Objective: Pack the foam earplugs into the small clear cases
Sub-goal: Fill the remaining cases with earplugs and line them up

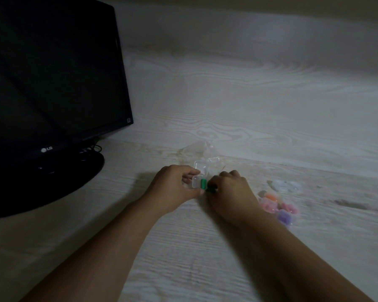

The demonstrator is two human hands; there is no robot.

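On the pale wood-grain desk (249,118) we see a black monitor (52,73) at left; our left hand (172,188) pinches the open clear case (202,177) holding one green earplug (203,183); our right hand (231,192) pinches a second green earplug (211,189) beside it; filled cases (277,205) lie right.

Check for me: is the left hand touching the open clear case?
Touching. The head view shows the left hand with its fingers curled round the left side of the open clear case, where a green earplug lies.
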